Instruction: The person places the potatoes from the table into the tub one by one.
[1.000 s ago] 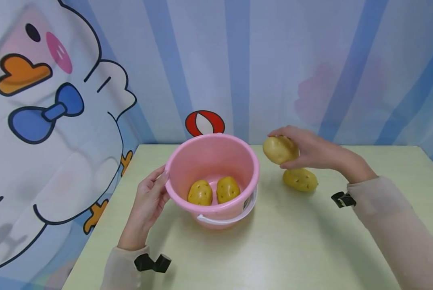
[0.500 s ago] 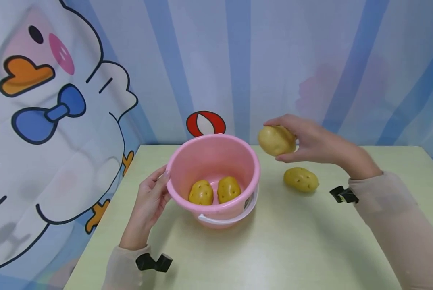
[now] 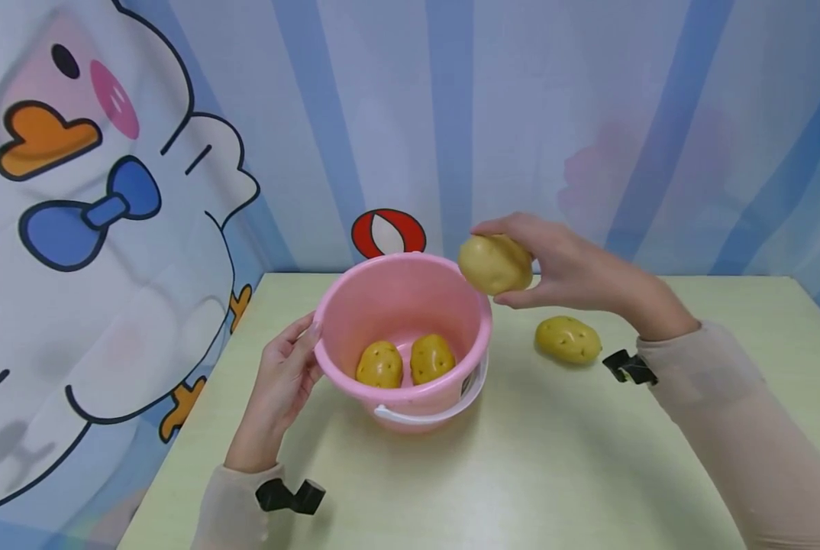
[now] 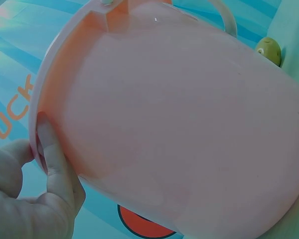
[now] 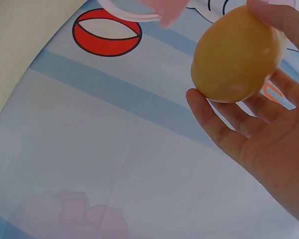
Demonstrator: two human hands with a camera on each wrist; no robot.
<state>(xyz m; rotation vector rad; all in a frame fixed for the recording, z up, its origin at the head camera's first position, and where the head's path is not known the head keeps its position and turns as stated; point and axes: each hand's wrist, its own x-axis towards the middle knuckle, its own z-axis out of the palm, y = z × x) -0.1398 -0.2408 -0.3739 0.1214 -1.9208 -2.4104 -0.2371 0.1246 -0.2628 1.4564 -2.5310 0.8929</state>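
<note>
A pink bucket (image 3: 403, 286) stands on the table, its mouth tipped toward the head camera. Inside it lie two yellow potatoes, one on the left (image 3: 379, 367) and one on the right (image 3: 433, 360). My left hand (image 3: 282, 386) pinches the bucket's left rim between thumb and fingers; the left wrist view shows the bucket's outer wall (image 4: 179, 119) close up. Between thumb and fingers my right hand (image 3: 564, 263) grips a paler potato (image 3: 495, 264) in the air, overlapping the bucket's right rim in the head view. Another potato (image 3: 568, 341) rests on the table below that hand.
The bucket's white handle (image 3: 424, 418) hangs down at its front right. Behind the pale table (image 3: 554, 466) rises a blue striped cloth backdrop (image 3: 540, 114), with a printed duck (image 3: 142, 321) on the left.
My right hand has lifted the paler potato off the spot above the table potato and carried it left to the bucket's rim. The left hand and bucket have stayed in place.
</note>
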